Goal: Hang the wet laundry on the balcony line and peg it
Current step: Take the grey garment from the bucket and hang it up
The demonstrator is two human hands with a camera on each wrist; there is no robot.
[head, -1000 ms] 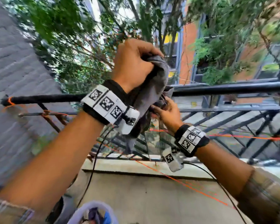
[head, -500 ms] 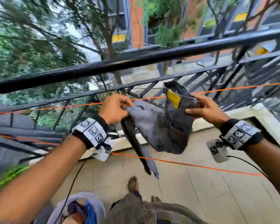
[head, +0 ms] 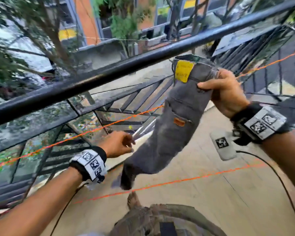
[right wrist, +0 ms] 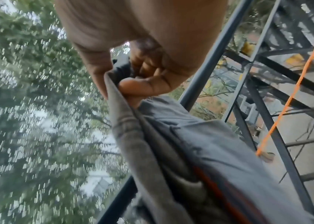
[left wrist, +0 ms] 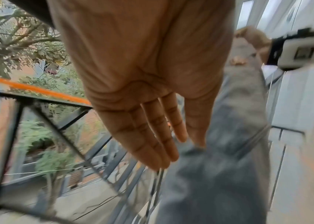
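Observation:
Grey jeans (head: 175,120) with a yellow label hang in the air over the balcony floor. My right hand (head: 223,92) grips them at the waistband, thumb on the front; in the right wrist view the fingers (right wrist: 144,86) curl round the grey cloth (right wrist: 190,151). My left hand (head: 119,143) is off the cloth, just left of the hanging leg, fingers straight and relaxed (left wrist: 158,136), with the jeans (left wrist: 229,151) to its right. An orange line (head: 85,133) runs behind the jeans along the railing; a second orange line (head: 186,179) crosses below them.
A thick black handrail (head: 95,79) with black bars slants across ahead of me. Beyond it are trees and an orange building. My bare foot (head: 134,200) stands on the beige floor. A cable (head: 283,183) trails from my right wrist.
My left hand has let go of the jeans and dropped lower left. The right hand has lifted the waistband up and right, so the jeans now hang stretched out from it.

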